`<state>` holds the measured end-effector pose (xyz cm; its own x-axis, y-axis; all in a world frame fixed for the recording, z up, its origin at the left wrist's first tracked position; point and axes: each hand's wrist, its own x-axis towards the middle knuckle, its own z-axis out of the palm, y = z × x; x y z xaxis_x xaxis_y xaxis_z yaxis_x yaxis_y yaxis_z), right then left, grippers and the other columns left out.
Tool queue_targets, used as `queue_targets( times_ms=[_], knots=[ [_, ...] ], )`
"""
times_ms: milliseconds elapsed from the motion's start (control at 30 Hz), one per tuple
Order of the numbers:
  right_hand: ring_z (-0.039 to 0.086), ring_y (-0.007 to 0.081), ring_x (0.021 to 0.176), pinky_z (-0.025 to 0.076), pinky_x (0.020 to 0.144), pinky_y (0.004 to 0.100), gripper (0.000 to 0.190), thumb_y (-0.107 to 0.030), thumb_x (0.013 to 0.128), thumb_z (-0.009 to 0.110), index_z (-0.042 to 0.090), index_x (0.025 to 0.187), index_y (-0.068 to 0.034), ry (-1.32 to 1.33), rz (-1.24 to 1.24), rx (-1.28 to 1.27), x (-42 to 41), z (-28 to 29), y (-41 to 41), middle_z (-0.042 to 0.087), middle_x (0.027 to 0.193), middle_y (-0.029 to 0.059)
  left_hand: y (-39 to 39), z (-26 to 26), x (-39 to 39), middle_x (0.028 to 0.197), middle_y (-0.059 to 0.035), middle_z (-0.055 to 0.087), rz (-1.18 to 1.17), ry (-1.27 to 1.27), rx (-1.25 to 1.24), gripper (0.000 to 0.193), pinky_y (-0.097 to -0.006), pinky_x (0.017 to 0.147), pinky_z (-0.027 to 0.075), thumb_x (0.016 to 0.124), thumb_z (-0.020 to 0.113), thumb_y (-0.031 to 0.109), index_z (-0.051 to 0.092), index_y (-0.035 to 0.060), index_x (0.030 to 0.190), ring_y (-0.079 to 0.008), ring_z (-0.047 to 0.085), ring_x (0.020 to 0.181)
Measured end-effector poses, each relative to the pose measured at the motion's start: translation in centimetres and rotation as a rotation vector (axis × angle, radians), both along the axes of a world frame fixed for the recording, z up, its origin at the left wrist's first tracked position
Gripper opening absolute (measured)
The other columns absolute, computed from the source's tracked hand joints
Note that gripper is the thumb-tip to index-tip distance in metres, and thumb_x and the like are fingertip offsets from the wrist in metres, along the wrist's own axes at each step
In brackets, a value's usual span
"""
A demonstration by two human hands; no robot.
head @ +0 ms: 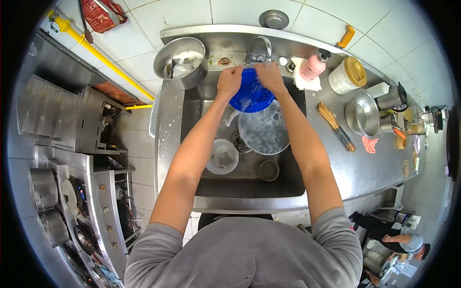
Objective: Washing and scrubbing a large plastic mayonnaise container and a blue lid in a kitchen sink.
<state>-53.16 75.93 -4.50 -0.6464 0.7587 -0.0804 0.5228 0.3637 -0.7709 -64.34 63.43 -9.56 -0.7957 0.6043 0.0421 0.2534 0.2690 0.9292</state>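
A blue plastic bowl [251,94] is held tilted beneath the chrome faucet [267,44], with water inside it. My left hand [229,82] grips its left rim. On the opposite side, my right hand [269,77] is at the rim, close under the spout, its fingers partly hidden. Just below the blue bowl, a round basin of sudsy water [264,129] stands in the steel sink [248,185]. A small translucent plastic container [223,157] sits to its left near the drain. Toward the front of the sink is a small round metal cup [268,170].
A steel pot [180,63] with soaking items stands at the sink's back left corner. Along the right counter are a pink pump bottle [314,66], a yellow-lidded tub [347,75], a bamboo brush [336,126] and a steel bowl [362,113]. Another person [396,235] stands at far right.
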Motion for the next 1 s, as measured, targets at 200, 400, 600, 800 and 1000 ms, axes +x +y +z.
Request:
queue_targets(
  times_ms=[200, 400, 600, 800, 1000],
  knots=[
    [0.069, 0.0388, 0.094, 0.051, 0.083, 0.0443, 0.046, -0.043, 0.092, 0.054, 0.073, 0.101, -0.002, 0.261, -0.633, -0.18, 5.4, -4.0, 4.1, 0.069, 0.095, 0.0283, 3.5, 0.7, 5.1, 0.077, -0.0124, 0.069, 0.281, -0.737, 0.355, 0.054, -0.043, 0.074, 0.047, 0.099, 0.051, 0.038, 0.066, -0.0112, 0.084, -0.0259, 0.061, 0.069],
    [0.067, 0.0412, 0.098, 0.051, 0.082, 0.0473, 0.04, -0.039, 0.092, 0.052, 0.073, 0.098, -0.006, 0.103, -0.13, 0.206, 3.9, -0.4, 1.3, 0.07, 0.099, 0.0222, 3.7, 4.9, 6.7, 0.09, -0.0272, 0.068, -0.045, 0.193, -0.092, 0.045, -0.0541, 0.075, 0.049, 0.099, 0.047, 0.039, 0.071, 0.0016, 0.089, -0.0482, 0.065, 0.085],
    [0.067, 0.0432, 0.098, 0.053, 0.08, 0.0488, 0.038, -0.028, 0.089, 0.051, 0.071, 0.097, 0.004, 0.045, 0.028, -0.145, -1.5, -1.8, 2.6, 0.068, 0.1, 0.031, -0.6, 4.6, 9.8, 0.082, -0.0202, 0.066, 0.094, 0.458, -0.042, 0.039, -0.0545, 0.069, 0.048, 0.101, 0.049, 0.035, 0.065, 0.0044, 0.083, -0.0445, 0.063, 0.079],
    [0.072, 0.0297, 0.085, 0.052, 0.07, 0.0395, 0.027, -0.009, 0.084, 0.055, 0.071, 0.103, 0.002, -0.426, 0.511, 0.482, 0.0, -1.0, 3.7, 0.071, 0.09, 0.0248, -3.6, 1.5, 12.2, 0.079, -0.0135, 0.061, -0.109, 0.691, 0.266, 0.022, -0.0488, 0.064, 0.044, 0.095, 0.063, 0.02, 0.058, 0.0051, 0.079, -0.0394, 0.06, 0.074],
    [0.07, 0.0278, 0.088, 0.051, 0.076, 0.0357, 0.024, -0.01, 0.094, 0.056, 0.07, 0.11, 0.001, 0.247, -0.137, -0.149, 6.0, -6.2, 4.6, 0.072, 0.095, 0.0225, -2.8, -2.1, 10.8, 0.082, -0.0107, 0.061, 0.251, 0.638, 0.292, 0.014, -0.0405, 0.078, 0.046, 0.093, 0.065, 0.017, 0.064, 0.0047, 0.099, -0.0312, 0.061, 0.082]
  ],
)
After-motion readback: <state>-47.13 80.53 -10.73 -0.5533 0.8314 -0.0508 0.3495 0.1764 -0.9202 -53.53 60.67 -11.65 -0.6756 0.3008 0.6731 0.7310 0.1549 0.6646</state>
